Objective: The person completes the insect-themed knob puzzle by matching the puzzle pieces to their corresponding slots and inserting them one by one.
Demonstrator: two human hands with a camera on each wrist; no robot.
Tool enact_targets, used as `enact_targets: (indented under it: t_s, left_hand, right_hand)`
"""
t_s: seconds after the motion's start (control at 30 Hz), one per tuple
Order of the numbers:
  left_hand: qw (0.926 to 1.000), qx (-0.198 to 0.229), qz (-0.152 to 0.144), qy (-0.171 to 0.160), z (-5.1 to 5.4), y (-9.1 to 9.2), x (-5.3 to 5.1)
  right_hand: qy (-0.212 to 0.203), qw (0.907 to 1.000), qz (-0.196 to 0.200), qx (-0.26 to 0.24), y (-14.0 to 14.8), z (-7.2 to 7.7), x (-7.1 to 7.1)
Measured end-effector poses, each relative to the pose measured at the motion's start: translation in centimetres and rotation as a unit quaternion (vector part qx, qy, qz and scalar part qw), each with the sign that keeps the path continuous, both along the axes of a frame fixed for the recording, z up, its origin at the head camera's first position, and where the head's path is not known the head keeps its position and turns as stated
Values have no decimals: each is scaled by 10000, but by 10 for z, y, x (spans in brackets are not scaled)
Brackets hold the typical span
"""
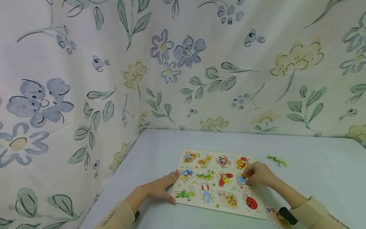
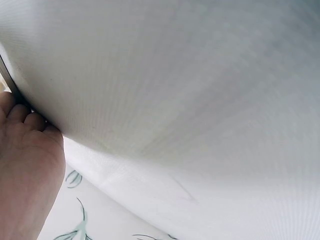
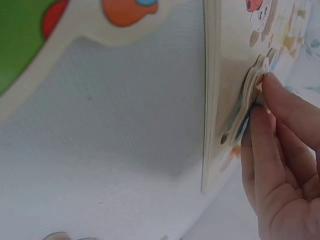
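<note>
1. The puzzle board (image 1: 213,187) lies flat on the pale table (image 1: 323,168); clock directions are read from its centre in the head view.
2. At 3 o'clock the right hand (image 1: 260,173) pinches the blue-winged insect piece (image 1: 241,178) between thumb and fingers. The piece is over its spot on the board (whether it is fully seated, I cannot tell).
3. At 9 o'clock the left hand (image 1: 162,187) rests with fingers extended and thumb spread apart, its tips touching the board's edge; it pinches nothing.
4. A loose green grasshopper piece (image 1: 276,160) lies on the table at 2 o'clock, apart from the board.
5. At 4 o'clock, just beside the board's near corner, is a snail-like piece (image 1: 273,217), partly hidden by a black device (image 1: 288,216) at the right wrist.
6. The bee picture (image 1: 190,157) sits at 10 o'clock, the ladybug picture (image 1: 251,202) at 4.
7. Behind, at 12 o'clock, hangs flowered cloth (image 1: 171,98).
</note>
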State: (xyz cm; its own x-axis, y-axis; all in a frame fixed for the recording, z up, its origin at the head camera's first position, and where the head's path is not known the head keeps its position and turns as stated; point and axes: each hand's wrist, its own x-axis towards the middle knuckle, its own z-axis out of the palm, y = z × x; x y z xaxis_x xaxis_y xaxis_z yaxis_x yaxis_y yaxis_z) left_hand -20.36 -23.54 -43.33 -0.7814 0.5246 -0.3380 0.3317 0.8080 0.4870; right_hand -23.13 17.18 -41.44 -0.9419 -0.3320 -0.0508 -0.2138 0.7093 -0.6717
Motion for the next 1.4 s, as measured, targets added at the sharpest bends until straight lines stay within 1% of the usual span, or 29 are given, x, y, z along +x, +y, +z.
enact_targets:
  t_s: [0.33,0.53,0.67,0.9,1.13,1.23,1.4]
  left_hand:
    - [10000,-20,27,-36,2,1,0]
    - [10000,-38,-12,-23,1,1,0]
    - [10000,-28,12,-47,1,1,0]
    - [10000,-48,68,-43,3,2,2]
    - [9999,-45,94,-31,4,3,2]
    - [9999,-30,96,-43,2,2,1]
    - [9999,-50,93,-46,1,2,1]
  right_hand:
    - [-74,9999,-42,129,-1,1,-3]
    - [-165,9997,-64,166,-2,2,-4]
    - [-245,9995,-90,174,-3,1,-3]
    - [-193,9996,-2,196,-4,3,-2]
    - [-258,9993,116,230,2,2,-3]
    - [-331,9992,107,195,5,3,-3]
    - [-286,9995,78,95,13,7,-7]
